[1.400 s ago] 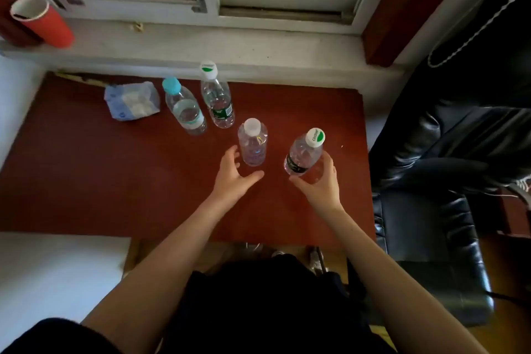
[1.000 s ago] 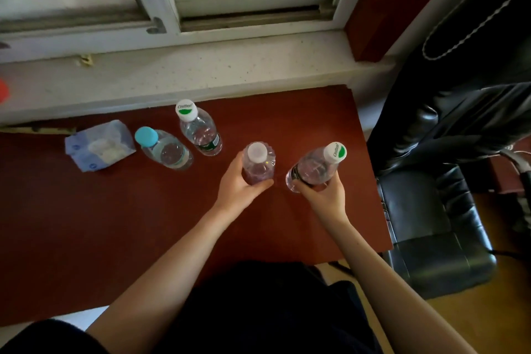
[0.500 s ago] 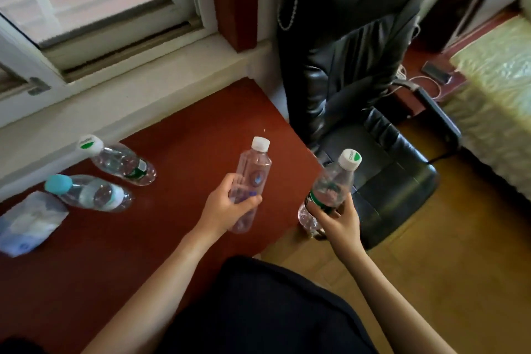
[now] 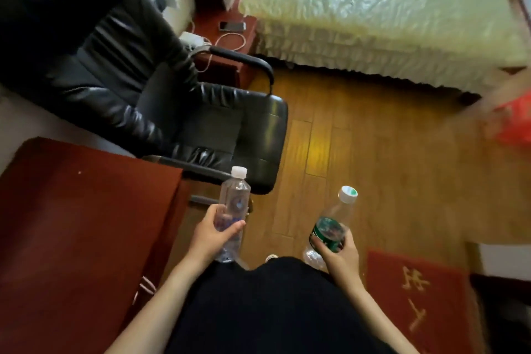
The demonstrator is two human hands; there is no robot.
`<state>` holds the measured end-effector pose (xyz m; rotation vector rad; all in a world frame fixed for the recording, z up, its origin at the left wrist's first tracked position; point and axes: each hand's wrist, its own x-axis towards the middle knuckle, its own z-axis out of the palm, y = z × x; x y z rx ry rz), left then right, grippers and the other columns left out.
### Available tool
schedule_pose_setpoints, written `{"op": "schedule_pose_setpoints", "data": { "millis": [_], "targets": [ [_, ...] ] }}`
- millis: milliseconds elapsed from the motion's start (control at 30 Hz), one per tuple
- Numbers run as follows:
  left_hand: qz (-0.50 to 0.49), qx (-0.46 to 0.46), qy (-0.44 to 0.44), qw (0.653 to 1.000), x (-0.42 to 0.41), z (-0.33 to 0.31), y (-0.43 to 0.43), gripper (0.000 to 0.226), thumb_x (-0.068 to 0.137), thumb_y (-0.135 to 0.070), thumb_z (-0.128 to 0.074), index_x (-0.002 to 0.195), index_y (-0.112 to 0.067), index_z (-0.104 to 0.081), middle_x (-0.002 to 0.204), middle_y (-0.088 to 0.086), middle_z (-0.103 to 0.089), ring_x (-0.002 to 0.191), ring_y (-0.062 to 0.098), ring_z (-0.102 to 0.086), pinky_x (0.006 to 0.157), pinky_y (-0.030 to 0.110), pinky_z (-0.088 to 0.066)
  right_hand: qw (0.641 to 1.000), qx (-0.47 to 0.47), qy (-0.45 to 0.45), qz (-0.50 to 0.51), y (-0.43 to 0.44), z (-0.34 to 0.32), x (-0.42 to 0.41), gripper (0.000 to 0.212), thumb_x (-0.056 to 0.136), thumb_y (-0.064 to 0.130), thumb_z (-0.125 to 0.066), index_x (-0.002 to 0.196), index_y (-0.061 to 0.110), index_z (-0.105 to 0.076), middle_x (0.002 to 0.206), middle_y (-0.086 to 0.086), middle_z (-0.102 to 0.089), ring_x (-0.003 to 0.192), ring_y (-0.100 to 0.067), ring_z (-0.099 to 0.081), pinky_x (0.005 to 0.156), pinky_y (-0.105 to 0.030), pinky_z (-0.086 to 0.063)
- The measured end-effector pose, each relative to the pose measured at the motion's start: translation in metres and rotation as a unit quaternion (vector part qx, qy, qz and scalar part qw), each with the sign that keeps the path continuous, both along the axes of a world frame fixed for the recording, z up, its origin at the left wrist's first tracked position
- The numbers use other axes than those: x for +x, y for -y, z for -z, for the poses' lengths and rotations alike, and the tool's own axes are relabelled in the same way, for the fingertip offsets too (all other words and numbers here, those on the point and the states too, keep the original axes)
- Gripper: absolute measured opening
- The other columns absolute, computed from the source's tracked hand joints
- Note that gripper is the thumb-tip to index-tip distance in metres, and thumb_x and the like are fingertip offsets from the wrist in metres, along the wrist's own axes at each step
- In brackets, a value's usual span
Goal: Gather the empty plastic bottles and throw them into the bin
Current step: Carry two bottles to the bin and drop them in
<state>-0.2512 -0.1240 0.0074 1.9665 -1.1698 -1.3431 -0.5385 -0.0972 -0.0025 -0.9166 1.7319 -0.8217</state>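
My left hand (image 4: 212,237) grips a clear white-capped bottle (image 4: 235,198) around its middle, held upright just past the red table's right edge. My right hand (image 4: 339,253) holds a clear bottle with a green label (image 4: 334,221) and a white-and-green cap, tilted slightly right, above the wooden floor. Both bottles look empty. A blurred red shape (image 4: 514,121) lies at the far right edge; I cannot tell what it is. No bin is recognisable in view.
A black leather armchair (image 4: 201,123) stands ahead on the left, beside the red table (image 4: 71,224). A bed with a pale cover (image 4: 388,8) fills the top right. Wooden floor (image 4: 388,167) stretches ahead; a red mat (image 4: 416,296) lies at lower right.
Both hands closed on a bottle each and lifted them off the table. The view swung right, away from the window and the two other bottles, toward the floor and bed.
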Motion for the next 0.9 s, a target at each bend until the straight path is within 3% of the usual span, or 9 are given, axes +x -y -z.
{"op": "schedule_pose_setpoints", "data": {
  "millis": [133,300,467,600,733,900],
  "targets": [
    [0.108,-0.002,-0.003,0.994,-0.054,-0.006,0.041,0.048,0.075,-0.04,-0.079,0.114,-0.024,-0.056,0.102,-0.009,-0.066,0.096,0.004,-0.061,0.078,0.026,-0.048,0.995,-0.008,-0.017,0.102,-0.028,0.001,-0.041,0.044,0.074,0.02,-0.083,0.107,0.029,-0.056,0.101,0.007,-0.069,0.09,0.004,-0.065,0.078,-0.017,-0.051],
    [0.205,-0.01,0.02,0.978,-0.11,-0.007,0.092,0.05,0.075,-0.04,-0.079,0.116,-0.024,-0.054,0.102,-0.007,-0.065,0.095,0.01,-0.06,0.082,0.031,-0.048,0.973,-0.021,-0.02,0.23,-0.029,-0.007,-0.083,0.038,0.079,0.013,-0.08,0.107,0.023,-0.056,0.102,0.002,-0.067,0.084,0.012,-0.062,0.071,-0.004,-0.047],
    [0.264,-0.005,0.024,0.964,-0.16,0.003,0.146,0.043,0.076,-0.036,-0.079,0.11,-0.025,-0.055,0.096,-0.007,-0.066,0.091,0.011,-0.063,0.078,0.031,-0.051,0.943,-0.044,-0.042,0.327,0.01,-0.011,-0.143,0.05,0.078,0.025,-0.081,0.12,0.019,-0.056,0.111,0.005,-0.066,0.103,-0.005,-0.062,0.087,-0.022,-0.048],
    [0.286,-0.003,0.022,0.958,-0.204,0.012,0.2,0.044,0.076,-0.034,-0.079,0.11,-0.025,-0.052,0.094,-0.009,-0.062,0.089,0.011,-0.062,0.069,0.023,-0.048,0.925,-0.046,-0.047,0.375,0.054,-0.008,-0.191,0.051,0.079,0.023,-0.08,0.123,0.016,-0.055,0.11,0.007,-0.065,0.098,0.007,-0.061,0.08,-0.008,-0.046],
    [0.314,-0.01,0.007,0.949,-0.264,0.014,0.276,0.046,0.078,-0.034,-0.077,0.113,-0.024,-0.05,0.094,-0.01,-0.059,0.085,0.004,-0.057,0.065,0.017,-0.044,0.914,-0.043,-0.052,0.401,0.109,-0.004,-0.237,0.046,0.08,0.021,-0.079,0.118,0.024,-0.052,0.104,0.015,-0.062,0.085,0.017,-0.059,0.067,0.003,-0.042],
    [0.375,-0.005,-0.023,0.927,-0.357,0.004,0.372,0.05,0.075,-0.042,-0.078,0.116,-0.025,-0.053,0.101,-0.004,-0.067,0.09,0.012,-0.067,0.078,0.035,-0.058,0.896,-0.031,-0.06,0.438,0.156,-0.006,-0.291,0.048,0.079,0.019,-0.079,0.12,0.022,-0.054,0.106,0.016,-0.062,0.086,0.023,-0.056,0.069,0.005,-0.039]
  ]
}}
